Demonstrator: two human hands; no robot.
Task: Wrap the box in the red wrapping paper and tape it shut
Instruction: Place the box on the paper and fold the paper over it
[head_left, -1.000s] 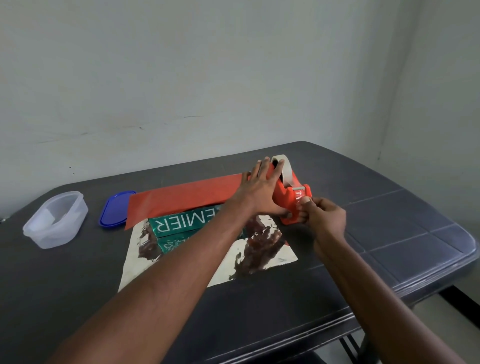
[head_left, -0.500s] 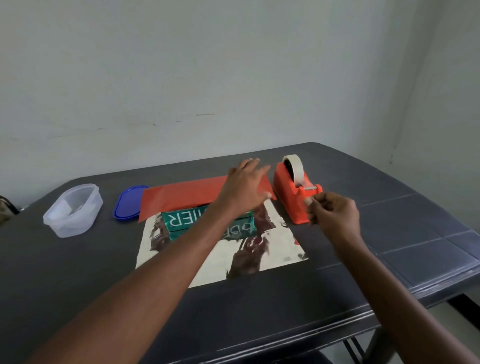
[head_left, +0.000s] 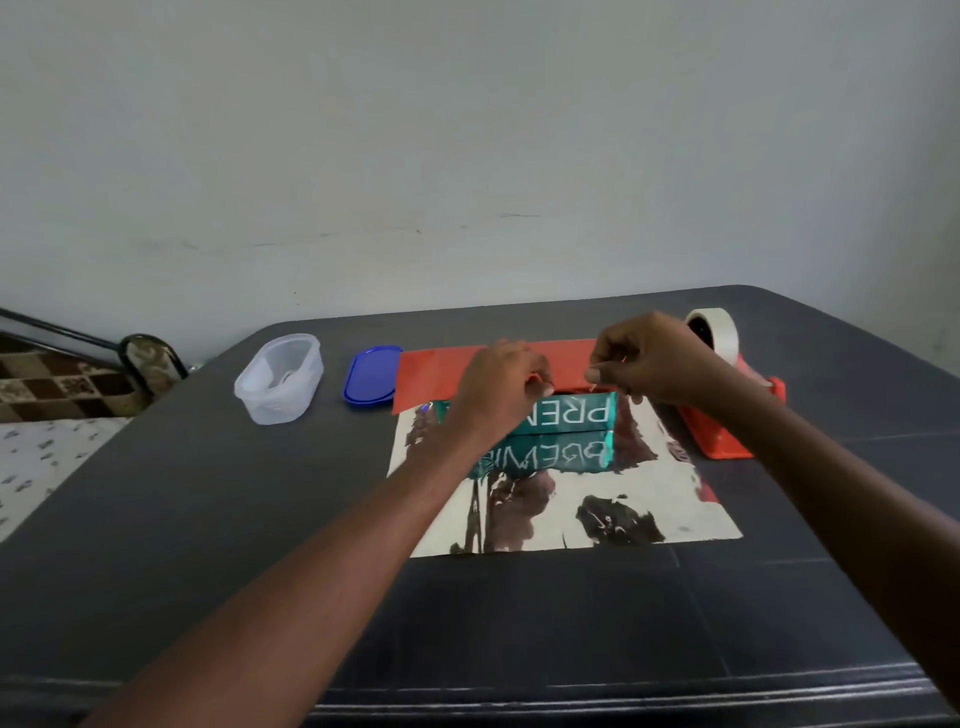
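Box: our green rectangular carton (head_left: 571, 415) lies on the red, mirror-backed wrapping sheet (head_left: 441, 371).
Left hand (head_left: 501, 387): we pinch the sheet's folded edge.
Right hand (head_left: 649, 364): fingers curled; a tape strip, we cannot tell.

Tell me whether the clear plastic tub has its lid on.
Off. The clear tub stands open-topped on the table, and the blue lid lies flat beside it.
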